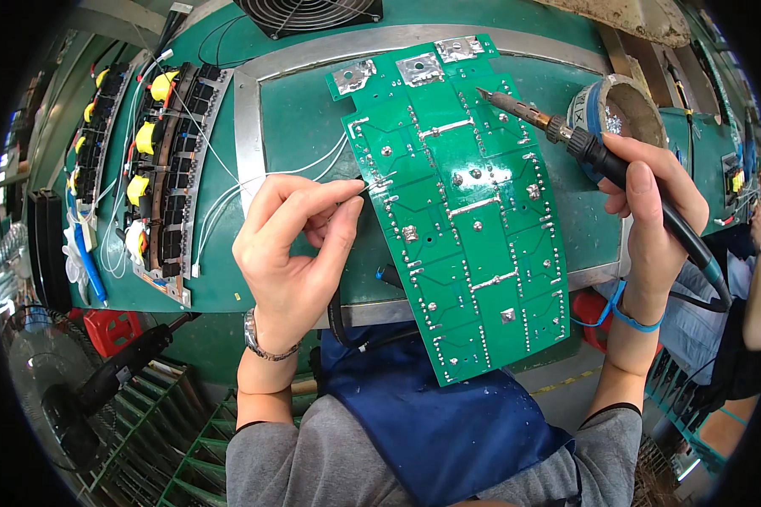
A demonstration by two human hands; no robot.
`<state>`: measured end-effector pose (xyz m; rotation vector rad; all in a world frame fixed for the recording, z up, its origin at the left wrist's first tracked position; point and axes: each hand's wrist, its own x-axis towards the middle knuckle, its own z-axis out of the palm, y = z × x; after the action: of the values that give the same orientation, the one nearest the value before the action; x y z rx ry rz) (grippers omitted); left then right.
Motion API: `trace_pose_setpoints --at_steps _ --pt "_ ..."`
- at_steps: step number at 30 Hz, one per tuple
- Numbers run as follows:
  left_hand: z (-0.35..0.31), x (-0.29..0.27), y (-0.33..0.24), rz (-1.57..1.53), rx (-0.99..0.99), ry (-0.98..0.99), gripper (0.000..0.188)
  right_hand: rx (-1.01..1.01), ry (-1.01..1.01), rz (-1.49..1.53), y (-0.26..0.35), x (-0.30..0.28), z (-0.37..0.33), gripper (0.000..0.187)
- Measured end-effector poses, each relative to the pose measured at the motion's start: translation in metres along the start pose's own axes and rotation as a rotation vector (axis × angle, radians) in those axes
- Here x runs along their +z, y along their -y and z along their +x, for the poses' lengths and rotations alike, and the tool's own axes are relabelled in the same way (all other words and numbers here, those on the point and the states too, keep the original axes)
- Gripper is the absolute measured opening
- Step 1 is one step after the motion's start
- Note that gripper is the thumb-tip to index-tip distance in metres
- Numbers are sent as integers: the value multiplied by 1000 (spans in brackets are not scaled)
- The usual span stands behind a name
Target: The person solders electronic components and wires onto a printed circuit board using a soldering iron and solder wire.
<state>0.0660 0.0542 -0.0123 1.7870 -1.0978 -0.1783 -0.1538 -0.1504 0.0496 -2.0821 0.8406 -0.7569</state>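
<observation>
A large green circuit board (448, 211) lies solder side up in front of me, with silvery joints and strips across it. My right hand (655, 198) is closed round the dark handle of a soldering iron (579, 139). The iron's tip points left, over the upper right part of the board; contact cannot be made out. At the board's left edge, my left hand (304, 228) pinches thumb and forefinger together. Something thin and small shows at those fingertips, too small to name. White wires (228, 198) run from the board's left side behind that hand.
A blue-rimmed round pot (621, 106) stands to the right, beside the iron. On the left lie long assemblies with yellow-wrapped coils (148, 135) and a blue pen-like tool (90, 262). A black fan (309, 13) sits at the far edge. A metal frame (249, 127) borders the work area.
</observation>
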Motion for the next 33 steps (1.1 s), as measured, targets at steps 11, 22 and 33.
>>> trace_pose_setpoints --at_steps 11,22,33 --pt "0 1 2 4 -7 -6 19 -48 82 46 -16 -9 13 26" --pt "-1 1 8 -25 -5 -41 20 -53 -546 -157 -34 -49 -47 36" --pt "-3 -1 10 11 19 18 16 101 -530 -402 -45 -60 -73 33"
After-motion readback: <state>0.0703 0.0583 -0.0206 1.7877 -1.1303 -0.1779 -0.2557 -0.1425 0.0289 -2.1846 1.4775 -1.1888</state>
